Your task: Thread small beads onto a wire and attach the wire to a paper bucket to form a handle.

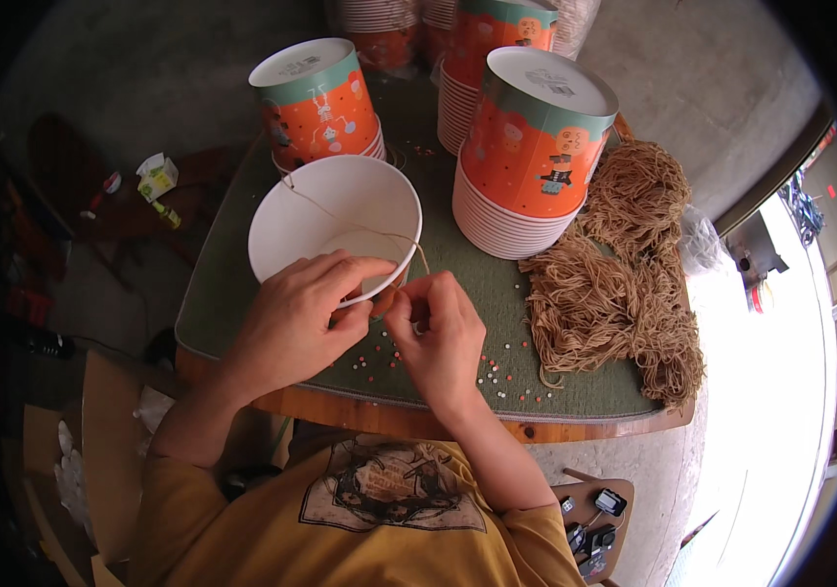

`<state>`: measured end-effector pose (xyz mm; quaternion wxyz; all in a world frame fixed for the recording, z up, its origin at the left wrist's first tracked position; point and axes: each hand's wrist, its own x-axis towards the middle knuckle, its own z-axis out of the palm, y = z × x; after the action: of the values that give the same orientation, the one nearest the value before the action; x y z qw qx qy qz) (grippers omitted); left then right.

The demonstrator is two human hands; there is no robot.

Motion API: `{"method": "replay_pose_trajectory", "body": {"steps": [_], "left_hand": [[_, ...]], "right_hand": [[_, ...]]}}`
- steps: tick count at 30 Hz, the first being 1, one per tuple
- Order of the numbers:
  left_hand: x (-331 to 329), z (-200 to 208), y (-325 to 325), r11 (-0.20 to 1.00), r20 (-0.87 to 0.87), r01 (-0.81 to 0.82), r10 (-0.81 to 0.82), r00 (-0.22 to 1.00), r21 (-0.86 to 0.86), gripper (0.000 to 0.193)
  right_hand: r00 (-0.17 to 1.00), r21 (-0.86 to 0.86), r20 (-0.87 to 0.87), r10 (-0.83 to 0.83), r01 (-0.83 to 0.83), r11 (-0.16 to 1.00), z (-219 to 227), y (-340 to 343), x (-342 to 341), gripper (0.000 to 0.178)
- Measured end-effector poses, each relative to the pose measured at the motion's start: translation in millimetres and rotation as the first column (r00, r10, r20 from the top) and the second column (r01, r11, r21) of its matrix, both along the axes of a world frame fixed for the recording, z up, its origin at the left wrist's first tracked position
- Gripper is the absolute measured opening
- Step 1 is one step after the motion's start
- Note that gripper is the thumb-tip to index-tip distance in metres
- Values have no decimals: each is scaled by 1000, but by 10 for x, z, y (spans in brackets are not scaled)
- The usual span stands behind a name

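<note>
A white paper bucket (286, 220) is tilted toward me, its open mouth facing up. My left hand (296, 313) is closed on its near rim, fingers inside and thumb outside. A thin tan cord (355, 225) runs from a hole at the far rim across the mouth to the near right side. There my right hand (441, 338) pinches the cord's end just outside the rim. The fingertips partly hide the cord's end and the bucket's outer wall.
Upside-down stacks of orange and green buckets (536, 147) stand behind, another stack (316, 108) at far left. Bundles of tan cord (604, 303) lie at right. Small punched paper discs (497, 380) litter the green table mat (218, 293). A cardboard box (110, 440) sits below left.
</note>
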<state>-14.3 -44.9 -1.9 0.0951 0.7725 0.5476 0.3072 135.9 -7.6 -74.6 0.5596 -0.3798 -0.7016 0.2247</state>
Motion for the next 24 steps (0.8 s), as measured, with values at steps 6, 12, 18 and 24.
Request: {"method": "replay_pose_trajectory", "body": {"steps": [6, 12, 18, 24], "left_hand": [[-57, 71, 65, 985, 184, 77, -49, 982, -152, 23], [-178, 90, 251, 906, 244, 169, -76, 967, -389, 20], [-150, 113, 372, 818, 208, 141, -26, 978, -558, 12], [-131, 129, 418, 819, 120, 103, -42, 992, -565, 10]], "right_hand": [[1000, -13, 8, 8, -8, 1000, 18, 0, 5, 15], [999, -65, 4, 48, -47, 997, 38, -18, -4, 19], [999, -83, 2, 46, -45, 995, 20, -33, -9, 17], [998, -90, -10, 54, -55, 994, 26, -33, -12, 15]]}}
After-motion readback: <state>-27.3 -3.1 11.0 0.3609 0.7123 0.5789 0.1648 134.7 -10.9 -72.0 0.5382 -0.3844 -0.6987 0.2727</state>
